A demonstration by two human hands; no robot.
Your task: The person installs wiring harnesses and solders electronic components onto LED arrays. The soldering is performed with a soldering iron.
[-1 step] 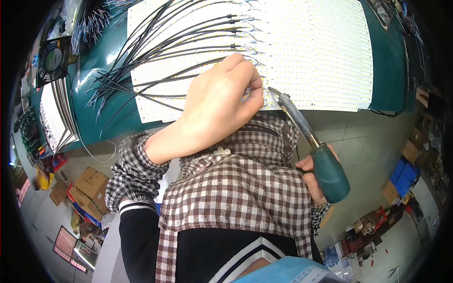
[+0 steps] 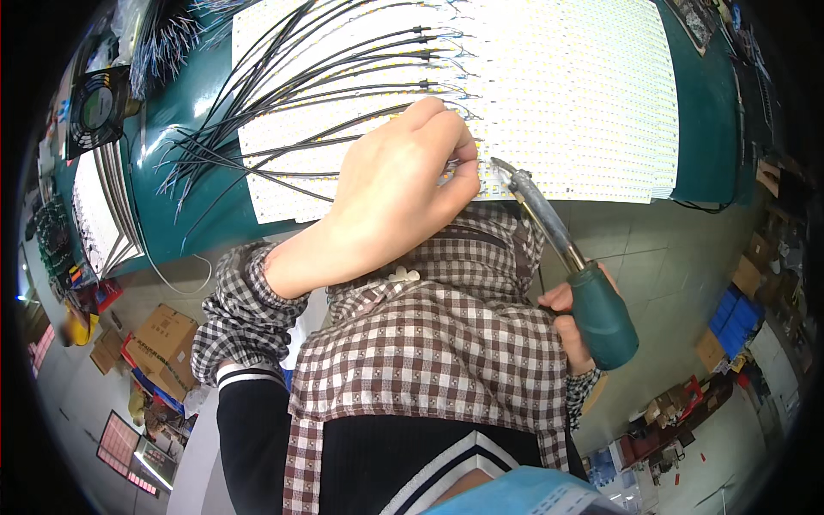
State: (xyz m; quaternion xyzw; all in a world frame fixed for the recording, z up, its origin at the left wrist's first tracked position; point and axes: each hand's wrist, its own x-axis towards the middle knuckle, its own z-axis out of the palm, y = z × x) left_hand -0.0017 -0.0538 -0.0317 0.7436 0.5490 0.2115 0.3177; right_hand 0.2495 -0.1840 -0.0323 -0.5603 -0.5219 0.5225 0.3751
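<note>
My left hand [image 2: 399, 167] is closed in a pinch over the near edge of the white LED strip panel [image 2: 584, 112]. A black cable [image 2: 296, 172] runs in under this hand, and its thin wire end seems to be between the fingers, mostly hidden. In my right hand [image 2: 566, 326] is a soldering iron [image 2: 554, 227] with a green handle. Its bent tip sits just right of my left fingertips, at or slightly above the panel; contact cannot be made out. More black cables [image 2: 343, 64] lie across the panel's left half, thin wires at their right ends.
The panel rests on a green table [image 2: 193, 210]. At the left stand a black fan [image 2: 96, 109], a bundle of wires [image 2: 163, 47] and a stack of white sheets [image 2: 107, 206]. Cardboard boxes [image 2: 163, 348] are on the floor.
The soldering iron's tip has shifted very slightly to the right, away from my left fingertips. My left hand stays in place.
</note>
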